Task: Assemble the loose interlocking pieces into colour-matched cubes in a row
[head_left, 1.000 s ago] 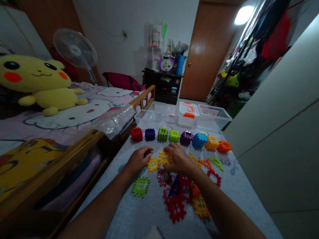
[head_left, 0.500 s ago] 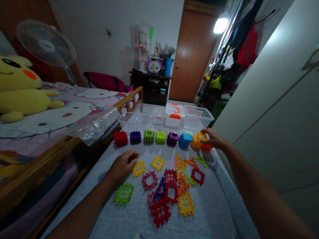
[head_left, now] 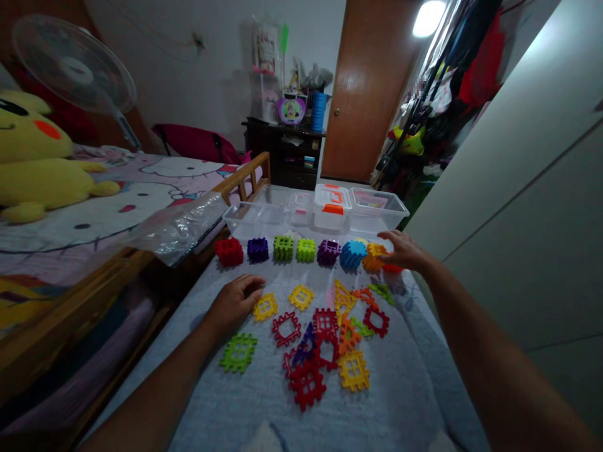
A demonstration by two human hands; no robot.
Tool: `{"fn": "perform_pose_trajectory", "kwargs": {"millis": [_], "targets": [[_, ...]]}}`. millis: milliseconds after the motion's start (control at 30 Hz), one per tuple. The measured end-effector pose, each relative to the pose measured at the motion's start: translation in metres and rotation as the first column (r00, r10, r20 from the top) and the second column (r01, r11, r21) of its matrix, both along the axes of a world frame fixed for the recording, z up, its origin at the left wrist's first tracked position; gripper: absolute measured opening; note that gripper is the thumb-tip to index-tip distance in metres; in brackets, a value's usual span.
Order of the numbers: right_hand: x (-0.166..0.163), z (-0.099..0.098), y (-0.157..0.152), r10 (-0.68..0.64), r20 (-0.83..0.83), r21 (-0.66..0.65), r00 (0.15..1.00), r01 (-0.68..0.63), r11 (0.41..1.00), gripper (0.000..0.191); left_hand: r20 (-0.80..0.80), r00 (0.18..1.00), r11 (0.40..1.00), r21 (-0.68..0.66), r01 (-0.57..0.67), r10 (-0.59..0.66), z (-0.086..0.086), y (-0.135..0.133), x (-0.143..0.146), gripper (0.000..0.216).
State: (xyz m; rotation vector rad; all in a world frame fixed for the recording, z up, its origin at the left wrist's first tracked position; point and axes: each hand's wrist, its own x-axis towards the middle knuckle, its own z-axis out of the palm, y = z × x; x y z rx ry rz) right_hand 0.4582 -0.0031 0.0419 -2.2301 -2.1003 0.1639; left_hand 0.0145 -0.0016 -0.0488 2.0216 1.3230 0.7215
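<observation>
My left hand (head_left: 237,297) lies on the blue cloth, fingers loosely bent and thumb apart, beside a yellow square block piece (head_left: 265,307); whether it touches the piece I cannot tell. At the far right, my right hand (head_left: 402,250) has its thumb and fingers spread at the right side of an orange-yellow stack of pieces (head_left: 374,257). Orange-red pieces (head_left: 392,268) show partly under that hand. Stacks in blue (head_left: 353,255), purple (head_left: 328,252), light green (head_left: 306,250), green (head_left: 283,248), dark purple (head_left: 257,250) and red (head_left: 229,252) form a row.
Loose pieces lie nearer me: a green square (head_left: 238,353), a dark red square (head_left: 308,383), a yellow square (head_left: 353,370) and a yellow triangle (head_left: 343,300). Clear plastic boxes (head_left: 377,216) stand behind the row. A wooden bed rail (head_left: 245,179) runs along the left.
My right hand's fingers have come off the top of the orange-yellow stack and spread apart at its side. My left hand stays by the yellow square. The view has tilted slightly.
</observation>
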Motion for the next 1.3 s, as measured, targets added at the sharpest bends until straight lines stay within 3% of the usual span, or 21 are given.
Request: {"fn": "perform_pose_trajectory", "kwargs": {"millis": [67, 133, 233, 333, 400, 467, 567, 867, 1000, 1133, 1300], "targets": [[-0.009, 0.009, -0.013, 0.032, -0.025, 0.075, 0.999, -0.030, 0.997, 0.057, -0.002, 0.999, 0.999, -0.014, 0.033, -0.033, 0.000, 0.000, -0.001, 0.035], [-0.027, 0.017, -0.033, 0.135, -0.085, 0.130, 0.987, -0.124, 0.984, 0.041, -0.011, 0.996, 0.996, -0.024, 0.087, -0.087, 0.000, 0.000, -0.003, 0.036], [-0.067, 0.023, -0.074, 0.270, -0.251, 0.000, 0.930, -0.279, 0.960, 0.022, -0.038, 0.988, 0.989, -0.005, 0.150, -0.150, 0.001, 0.000, -0.005, 0.036], [-0.109, 0.018, -0.117, 0.350, -0.336, -0.138, 0.875, -0.413, 0.900, 0.010, -0.064, 0.985, 0.987, 0.017, 0.161, -0.160, 0.002, 0.000, -0.006, 0.035], [-0.129, 0.009, -0.142, 0.382, -0.411, -0.190, 0.828, -0.488, 0.852, 0.021, -0.067, 0.984, 0.986, 0.020, 0.164, -0.163, 0.003, -0.001, -0.006, 0.034], [-0.140, 0.000, -0.160, 0.370, -0.409, -0.206, 0.834, -0.479, 0.853, 0.040, -0.067, 0.984, 0.985, 0.022, 0.168, -0.167, 0.004, -0.001, -0.005, 0.033], [-0.146, -0.013, -0.173, 0.341, -0.325, -0.226, 0.882, -0.422, 0.878, 0.047, -0.067, 0.983, 0.984, 0.022, 0.175, -0.173, 0.005, -0.002, -0.005, 0.033], [-0.147, -0.018, -0.173, 0.416, -0.279, -0.123, 0.866, -0.461, 0.879, 0.014, -0.074, 0.984, 0.986, 0.008, 0.164, -0.163, 0.007, -0.003, -0.005, 0.033], [-0.140, -0.007, -0.166, 0.371, -0.343, -0.110, 0.863, -0.429, 0.897, 0.019, -0.075, 0.982, 0.985, 0.012, 0.174, -0.173, 0.006, -0.002, -0.005, 0.034], [-0.135, -0.002, -0.139, 0.299, -0.426, -0.014, 0.854, -0.337, 0.941, 0.026, -0.057, 0.982, 0.984, -0.010, 0.178, -0.178, 0.008, -0.002, -0.005, 0.033], [-0.147, -0.021, -0.092, 0.176, -0.496, -0.044, 0.850, -0.228, 0.973, 0.029, -0.111, 0.971, 0.977, -0.037, 0.210, -0.213, 0.011, -0.004, -0.008, 0.028]]}}
